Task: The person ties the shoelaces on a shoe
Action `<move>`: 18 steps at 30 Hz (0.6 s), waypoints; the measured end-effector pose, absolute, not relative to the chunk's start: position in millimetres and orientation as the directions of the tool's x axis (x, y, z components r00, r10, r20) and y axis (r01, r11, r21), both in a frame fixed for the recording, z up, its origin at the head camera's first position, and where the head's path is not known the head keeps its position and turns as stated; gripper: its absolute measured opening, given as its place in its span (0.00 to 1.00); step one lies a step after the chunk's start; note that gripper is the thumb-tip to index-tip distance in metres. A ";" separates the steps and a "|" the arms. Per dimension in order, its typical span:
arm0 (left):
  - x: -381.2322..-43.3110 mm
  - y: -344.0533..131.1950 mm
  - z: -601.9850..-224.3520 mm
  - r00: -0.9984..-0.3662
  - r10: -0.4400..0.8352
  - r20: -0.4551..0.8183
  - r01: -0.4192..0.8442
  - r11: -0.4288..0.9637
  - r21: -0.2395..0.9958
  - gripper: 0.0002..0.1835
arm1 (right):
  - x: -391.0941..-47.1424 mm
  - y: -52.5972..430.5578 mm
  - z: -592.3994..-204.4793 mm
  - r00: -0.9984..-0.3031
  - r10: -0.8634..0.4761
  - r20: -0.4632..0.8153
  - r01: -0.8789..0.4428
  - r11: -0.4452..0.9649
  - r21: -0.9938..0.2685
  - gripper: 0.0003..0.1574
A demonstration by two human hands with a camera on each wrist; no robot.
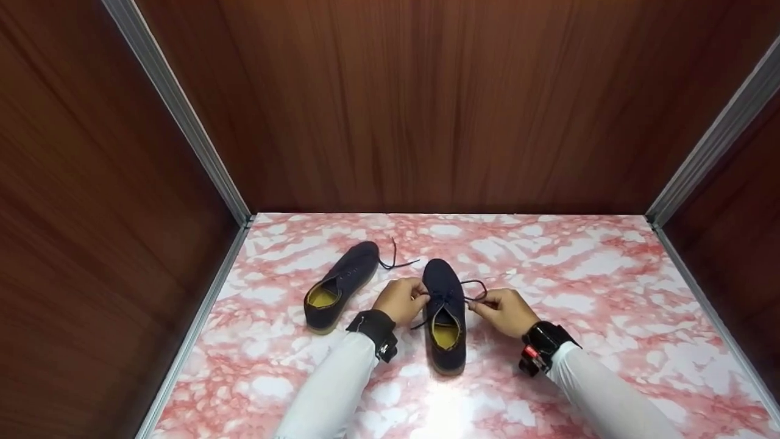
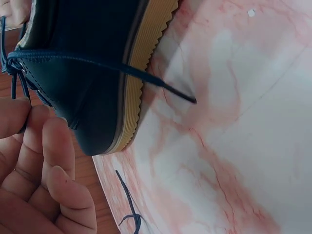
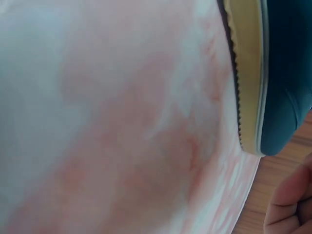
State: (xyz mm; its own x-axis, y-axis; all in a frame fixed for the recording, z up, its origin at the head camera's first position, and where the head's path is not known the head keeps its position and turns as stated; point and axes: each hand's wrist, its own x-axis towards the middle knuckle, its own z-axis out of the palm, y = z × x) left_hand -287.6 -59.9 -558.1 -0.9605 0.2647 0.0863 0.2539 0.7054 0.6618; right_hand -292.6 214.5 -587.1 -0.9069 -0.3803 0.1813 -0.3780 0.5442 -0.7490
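A dark navy lace-up shoe point(image 1: 442, 277) with a yellow insole stands on the table, toe pointing away from me. Its shoelace point(image 2: 97, 59) is looped together over the tongue, and one loose end hangs across the shoe's left side. Between thumb and forefinger, my left hand point(image 1: 401, 302) pinches part of that lace beside the shoe; the other fingers are loosely curled. On the opposite side my right hand point(image 1: 507, 312) pinches the lace, with a bend of it standing out beyond the fingertips. The right wrist view catches only some curled fingers point(image 3: 291, 202) near the toe.
The matching shoe point(image 1: 344, 283) lies to the left, angled, its loose lace point(image 1: 395, 263) trailing on the table. The red-and-white marbled tabletop point(image 1: 573, 268) is enclosed by brown wood-grain panels point(image 1: 426, 110) at the back and sides, with grey metal corner strips point(image 1: 183, 110).
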 end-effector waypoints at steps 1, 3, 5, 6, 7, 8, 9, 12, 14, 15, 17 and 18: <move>-287.4 -59.4 -557.7 -0.960 0.265 0.087 0.254 0.703 0.664 0.05 | -292.4 217.4 -587.8 -0.905 -0.388 0.172 -0.378 0.551 -0.744 0.08; -287.0 -58.8 -556.9 -0.960 0.263 0.093 0.255 0.696 0.671 0.04 | -293.0 222.2 -588.0 -0.902 -0.409 0.142 -0.372 0.563 -0.738 0.08; -286.7 -58.2 -556.2 -0.961 0.257 0.101 0.256 0.686 0.681 0.04 | -294.8 226.5 -586.1 -0.897 -0.429 0.112 -0.368 0.579 -0.727 0.06; -286.7 -57.9 -556.0 -0.961 0.255 0.106 0.256 0.680 0.687 0.03 | -296.1 228.0 -584.1 -0.898 -0.429 0.098 -0.357 0.580 -0.732 0.07; -286.6 -57.6 -556.0 -0.961 0.253 0.110 0.256 0.674 0.693 0.03 | -297.6 228.9 -581.7 -0.905 -0.419 0.077 -0.329 0.573 -0.750 0.09; -286.6 -57.2 -556.2 -0.962 0.250 0.113 0.257 0.671 0.696 0.03 | -299.3 229.3 -578.9 -0.913 -0.404 0.055 -0.295 0.561 -0.773 0.12; -286.5 -56.7 -556.4 -0.962 0.248 0.117 0.257 0.666 0.700 0.02 | -301.3 229.6 -575.7 -0.921 -0.388 0.037 -0.261 0.545 -0.796 0.15; -286.5 -55.1 -556.5 -0.964 0.239 0.117 0.250 0.656 0.712 0.02 | -307.3 226.9 -565.8 -0.939 -0.345 -0.007 -0.173 0.490 -0.854 0.21; -286.7 -53.9 -556.1 -0.964 0.239 0.116 0.248 0.651 0.718 0.03 | -309.9 223.3 -560.3 -0.935 -0.355 -0.024 -0.169 0.502 -0.848 0.25; -286.9 -53.5 -555.7 -0.964 0.240 0.118 0.249 0.645 0.722 0.04 | -310.7 221.3 -558.1 -0.929 -0.369 -0.021 -0.188 0.520 -0.833 0.27; -288.0 -53.0 -555.1 -0.963 0.243 0.118 0.250 0.639 0.727 0.05 | -310.8 217.4 -555.0 -0.916 -0.401 0.006 -0.253 0.566 -0.785 0.26; -288.8 -53.0 -555.1 -0.962 0.246 0.117 0.252 0.640 0.726 0.06 | -310.6 215.6 -553.9 -0.911 -0.410 0.030 -0.290 0.589 -0.754 0.25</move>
State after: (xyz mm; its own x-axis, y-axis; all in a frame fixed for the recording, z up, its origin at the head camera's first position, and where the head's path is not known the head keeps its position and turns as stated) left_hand -288.8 -53.0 -555.1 -0.9623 0.2458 0.1168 0.2516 0.6399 0.7261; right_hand -310.6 215.6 -553.9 -0.9115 -0.4103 0.0304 -0.2902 0.5888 -0.7544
